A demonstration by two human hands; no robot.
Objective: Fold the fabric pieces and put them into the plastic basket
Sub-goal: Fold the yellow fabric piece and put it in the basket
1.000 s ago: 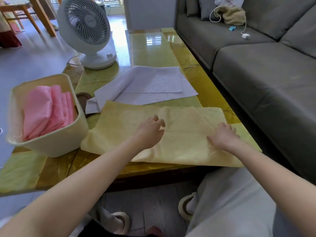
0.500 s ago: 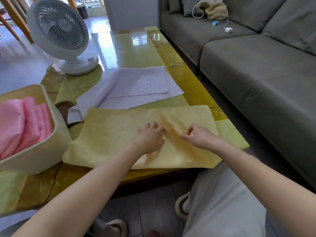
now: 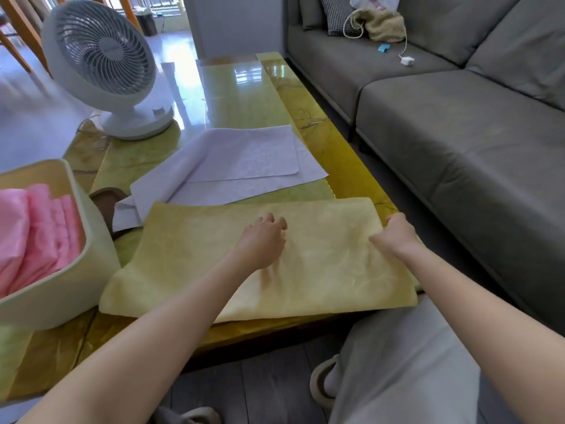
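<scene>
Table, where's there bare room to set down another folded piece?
Most room is the glossy far end of the table, beyond the white fabric and right of the fan. A narrow strip runs between the white fabric and the table's right edge. The near half is crowded: yellow fabric, left hand, right hand, basket.

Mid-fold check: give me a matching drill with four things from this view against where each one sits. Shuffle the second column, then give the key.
Things
1. yellow fabric
2. white fabric
3. pink fabric
4. fan

Places
A. inside the plastic basket
B. standing at the far left of the table
C. at the near edge of the table, with the left hand and right hand on it
D. lying mid-table, just beyond the yellow piece

Pairs: 1-C, 2-D, 3-A, 4-B
</scene>
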